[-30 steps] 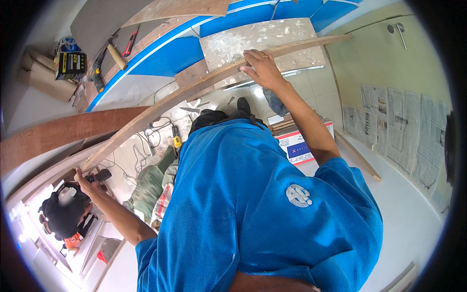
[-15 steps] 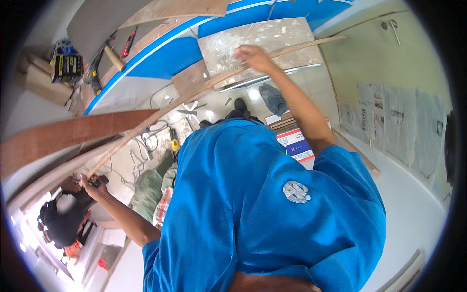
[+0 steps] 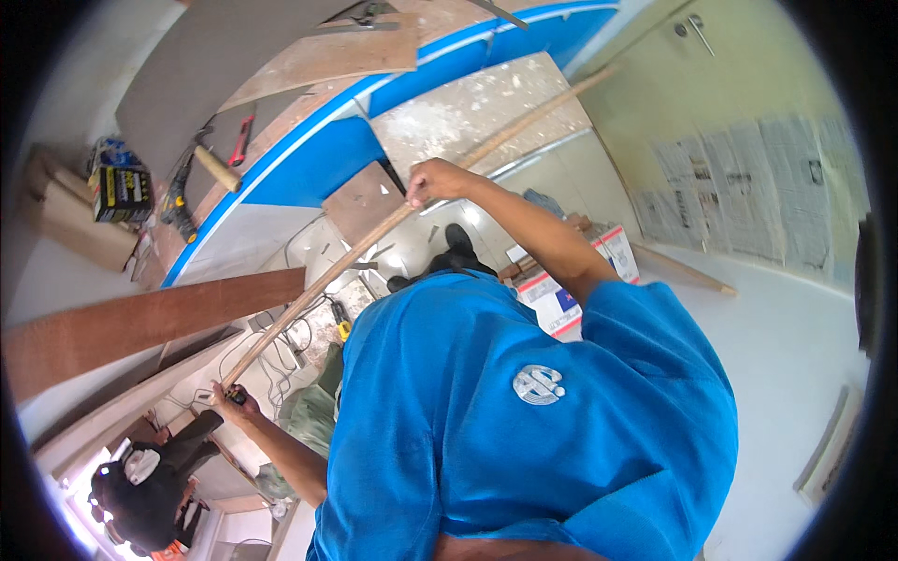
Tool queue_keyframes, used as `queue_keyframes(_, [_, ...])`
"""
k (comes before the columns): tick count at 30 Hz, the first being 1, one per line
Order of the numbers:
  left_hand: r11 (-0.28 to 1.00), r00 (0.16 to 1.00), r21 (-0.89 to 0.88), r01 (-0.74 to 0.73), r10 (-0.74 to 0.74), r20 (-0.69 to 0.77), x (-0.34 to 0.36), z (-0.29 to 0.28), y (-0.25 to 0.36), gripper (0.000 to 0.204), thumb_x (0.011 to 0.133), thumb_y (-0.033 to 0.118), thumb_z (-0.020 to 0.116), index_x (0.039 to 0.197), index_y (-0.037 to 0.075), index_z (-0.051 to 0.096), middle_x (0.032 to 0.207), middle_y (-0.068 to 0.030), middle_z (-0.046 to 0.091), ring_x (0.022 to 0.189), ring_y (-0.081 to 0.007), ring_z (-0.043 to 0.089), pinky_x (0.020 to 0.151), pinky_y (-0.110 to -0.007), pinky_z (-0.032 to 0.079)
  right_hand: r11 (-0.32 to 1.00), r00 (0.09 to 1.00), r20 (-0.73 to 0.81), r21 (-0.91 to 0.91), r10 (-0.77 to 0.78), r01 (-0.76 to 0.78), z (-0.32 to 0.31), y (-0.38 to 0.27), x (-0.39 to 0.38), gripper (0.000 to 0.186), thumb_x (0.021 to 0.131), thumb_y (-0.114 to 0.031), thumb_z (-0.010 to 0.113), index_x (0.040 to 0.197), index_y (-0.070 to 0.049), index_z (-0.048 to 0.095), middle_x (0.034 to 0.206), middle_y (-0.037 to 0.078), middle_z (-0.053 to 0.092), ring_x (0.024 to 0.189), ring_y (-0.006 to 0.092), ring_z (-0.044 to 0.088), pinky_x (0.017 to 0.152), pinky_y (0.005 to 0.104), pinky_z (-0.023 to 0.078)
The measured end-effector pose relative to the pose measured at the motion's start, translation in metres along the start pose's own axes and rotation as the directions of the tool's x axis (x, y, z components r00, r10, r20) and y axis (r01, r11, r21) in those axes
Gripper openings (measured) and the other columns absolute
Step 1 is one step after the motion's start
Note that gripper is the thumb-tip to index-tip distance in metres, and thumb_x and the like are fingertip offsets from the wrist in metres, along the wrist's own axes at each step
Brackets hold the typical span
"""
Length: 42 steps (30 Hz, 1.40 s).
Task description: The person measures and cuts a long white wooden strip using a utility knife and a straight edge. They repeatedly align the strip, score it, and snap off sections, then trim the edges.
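Observation:
A long, thin wooden strip (image 3: pixel 323 280) runs slantwise before me, from lower left to far right. At its near-left end, my left hand (image 3: pixel 227 402) is closed round the strip. A small black-and-yellow object (image 3: pixel 238 395), which looks like a tape measure, sits in the same hand. My right hand (image 3: pixel 438 180) is closed on the strip around its middle, fingertips pressed to the wood. Beyond that hand the strip passes over a paint-spattered board (image 3: pixel 458 107).
A blue-edged counter (image 3: pixel 309 159) curves ahead, bearing a hammer (image 3: pixel 217 170), a red-handled tool (image 3: pixel 243 140) and a box (image 3: pixel 123 192). A reddish-brown board (image 3: pixel 159 318) juts in from the left. Cables (image 3: pixel 271 355) and a yellow tool (image 3: pixel 342 323) lie below. Another person (image 3: pixel 140 496) is at lower left.
My right hand has come down from above the strip and closed on it. My left hand, with the strip's end, has shifted right and nearer. The whole view has also shifted.

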State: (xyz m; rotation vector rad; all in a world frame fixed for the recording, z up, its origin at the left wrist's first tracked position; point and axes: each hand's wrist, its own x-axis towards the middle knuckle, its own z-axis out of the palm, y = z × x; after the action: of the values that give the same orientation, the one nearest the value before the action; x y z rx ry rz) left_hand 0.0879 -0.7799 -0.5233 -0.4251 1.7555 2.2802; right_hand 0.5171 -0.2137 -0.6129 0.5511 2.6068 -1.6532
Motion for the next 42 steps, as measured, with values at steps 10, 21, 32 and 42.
queue_keyframes(10, [0.999, 0.995, -0.018, -0.028, 0.03, 0.1, 0.019, 0.008, -0.001, 0.019, 0.09, 0.017, 0.078, 0.094, 0.013, 0.059, 0.08, 0.0005, 0.066, 0.063, -0.011, 0.061, 0.049, -0.023, 0.047, 0.975, 0.946, -0.306, 0.218, 0.106, -0.039, -0.008, 0.017, 0.031, 0.017, 0.088, -0.011, 0.068, 0.102, -0.008, 0.076, 0.094, 0.008, 0.075, 0.091, 0.0211, 0.069, 0.088, 0.0349, 0.053])
queue_keyframes(21, [0.999, 0.997, 0.007, 0.048, -0.048, 0.064, 0.014, 0.026, 0.012, 0.025, 0.087, 0.015, 0.08, 0.096, 0.011, 0.057, 0.08, -0.002, 0.063, 0.061, -0.0121, 0.059, 0.05, -0.023, 0.049, 0.999, 0.996, -0.083, 0.036, 0.032, -0.029, 0.011, -0.015, 0.011, 0.029, 0.083, -0.015, 0.079, 0.11, -0.005, 0.074, 0.109, 0.009, 0.069, 0.103, 0.0229, 0.065, 0.095, 0.0356, 0.05])
queue_keyframes(32, [0.99, 0.988, 0.133, 0.049, -0.029, -0.149, 0.015, 0.023, 0.018, 0.033, 0.08, 0.02, 0.085, 0.098, 0.013, 0.059, 0.081, -0.0023, 0.062, 0.06, -0.0129, 0.056, 0.049, -0.024, 0.046, 0.998, 0.997, -0.063, 0.034, 0.055, -0.053, -0.006, 0.009, 0.024, 0.016, 0.089, -0.018, 0.072, 0.098, -0.005, 0.073, 0.09, 0.006, 0.071, 0.091, 0.0156, 0.065, 0.086, 0.0337, 0.051])
queue_keyframes(42, [0.975, 0.944, 0.22, -0.039, 0.108, -0.313, -0.03, 0.075, 0.044, 0.053, 0.073, 0.016, 0.09, 0.109, -0.007, 0.059, 0.094, -0.0147, 0.062, 0.067, -0.0241, 0.06, 0.05, -0.031, 0.046, 0.907, 0.902, -0.102, -0.038, -0.42, 0.418, 0.08, -0.142, 0.085, 0.034, 0.097, -0.025, 0.062, 0.124, -0.004, 0.066, 0.109, 0.015, 0.07, 0.104, 0.0294, 0.065, 0.094, 0.0424, 0.051])
